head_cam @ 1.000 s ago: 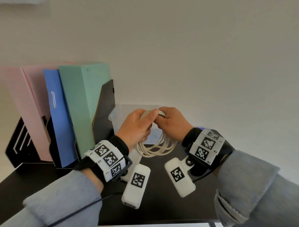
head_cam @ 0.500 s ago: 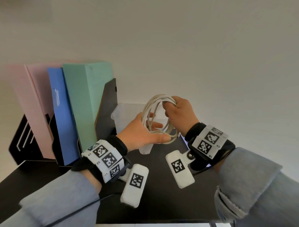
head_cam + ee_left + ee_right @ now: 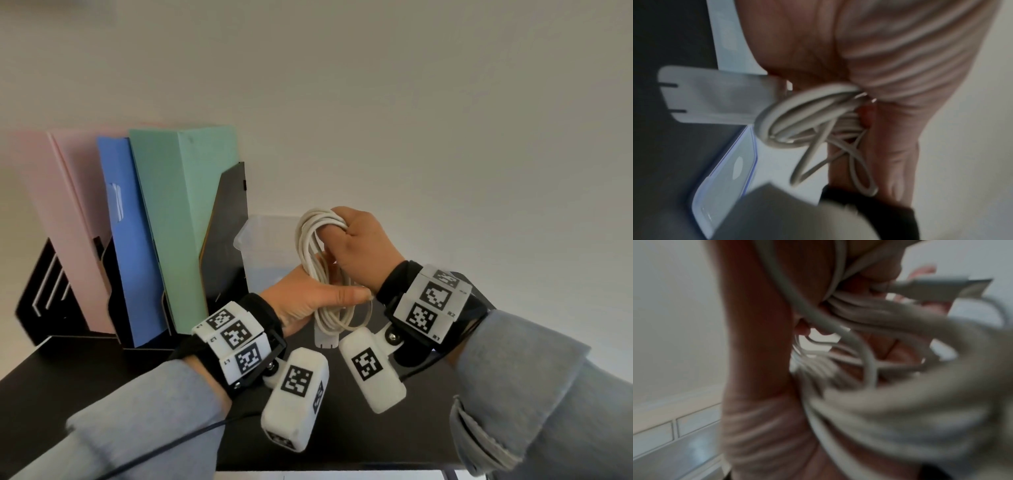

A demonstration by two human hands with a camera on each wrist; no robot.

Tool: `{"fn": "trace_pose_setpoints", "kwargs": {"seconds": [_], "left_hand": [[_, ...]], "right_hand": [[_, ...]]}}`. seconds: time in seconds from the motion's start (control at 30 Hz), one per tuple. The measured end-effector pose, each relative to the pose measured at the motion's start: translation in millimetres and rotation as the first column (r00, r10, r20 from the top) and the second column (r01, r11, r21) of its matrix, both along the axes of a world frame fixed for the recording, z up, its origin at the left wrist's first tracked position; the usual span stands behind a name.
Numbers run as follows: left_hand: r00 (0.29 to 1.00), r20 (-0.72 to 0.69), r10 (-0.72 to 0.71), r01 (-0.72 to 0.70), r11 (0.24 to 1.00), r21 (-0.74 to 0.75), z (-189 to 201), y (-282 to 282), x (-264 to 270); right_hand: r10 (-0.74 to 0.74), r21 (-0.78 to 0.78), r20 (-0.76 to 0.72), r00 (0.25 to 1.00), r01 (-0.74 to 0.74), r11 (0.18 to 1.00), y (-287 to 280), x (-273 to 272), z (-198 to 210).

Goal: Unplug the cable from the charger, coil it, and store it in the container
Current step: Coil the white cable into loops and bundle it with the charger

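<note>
Cable [image 3: 320, 260] coiled, held up just in front of the container [image 3: 265, 253]. Right hand [image 3: 363, 246] grips the coil's top, fingers curled thru the loops. Left hand [image 3: 308, 298] steadies lower strands, thumb straight, fingers hidden behind. Coiling looks done; next: lower it into the container w/o loops springing.

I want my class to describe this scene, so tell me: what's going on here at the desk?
A person is coiling a white cable above a black desk. The right hand grips the top of the coil, loops hanging down; the left hand steadies the loops lower down, thumb stretched across them. The clear plastic container stands open just behind, beside upright folders. The cable is not in it yet.
</note>
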State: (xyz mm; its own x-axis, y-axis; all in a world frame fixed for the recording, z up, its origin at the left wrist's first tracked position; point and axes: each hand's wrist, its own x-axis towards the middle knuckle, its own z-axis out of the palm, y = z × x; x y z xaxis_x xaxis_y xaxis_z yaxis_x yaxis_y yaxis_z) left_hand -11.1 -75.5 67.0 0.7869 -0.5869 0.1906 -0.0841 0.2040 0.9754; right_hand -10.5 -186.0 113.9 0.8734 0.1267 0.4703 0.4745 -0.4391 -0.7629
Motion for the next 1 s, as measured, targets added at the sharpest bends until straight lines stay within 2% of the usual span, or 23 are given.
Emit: {"fn": "trace_pose_setpoints", "kwargs": {"seconds": [0.1, 0.27, 0.4, 0.5, 0.63, 0.7, 0.8, 0.87, 1.0], "left_hand": [[0.999, 0.011, 0.042, -0.043, 0.999, 0.007, 0, -3, -2], [0.99, 0.074, 0.117, -0.128, 0.978, 0.167, 2, -3, -6], [0.964, 0.074, 0.254, -0.262, 0.957, 0.124, -2, -3, -2], [0.972, 0.031, 0.231, -0.233, 0.967, 0.104, -3, -1, -1], [0.983, -0.047, 0.175, -0.172, 0.983, 0.072, -2, -1, -1], [0.988, -0.097, 0.119, -0.116, 0.993, 0.034, -2, -1, -3], [0.989, -0.147, 0.009, -0.005, 1.0, 0.029, 0, 3, -2], [0.993, -0.118, -0.005, 0.019, 0.993, 0.116, 2, 7, 0], [1.0, 0.004, 0.028, -0.028, 0.953, 0.302, 2, 10, 0]], "right_hand": [[-0.01, 0.019, 0.013, 1.0, 0.01, 1.0, 4, 0, -3], [0.03, 0.026, -0.074, 0.997, -0.029, 0.999, 5, -2, -8], [0.089, -0.047, -0.091, 0.992, -0.094, 0.994, 13, -2, -7], [0.052, -0.061, -0.053, 0.997, -0.056, 0.997, 17, 1, -10], [-0.151, -0.004, 0.049, 0.987, 0.151, 0.988, 15, 6, -17], [-0.164, -0.011, 0.018, 0.986, 0.164, 0.986, 16, 7, -16], [-0.09, 0.007, -0.06, 0.994, 0.091, 0.996, 13, 6, -8], [-0.056, -0.089, -0.027, 0.998, 0.053, 0.995, 7, 4, -2], [-0.053, -0.309, 0.036, 0.998, 0.061, 0.949, -10, 4, 4]]}}
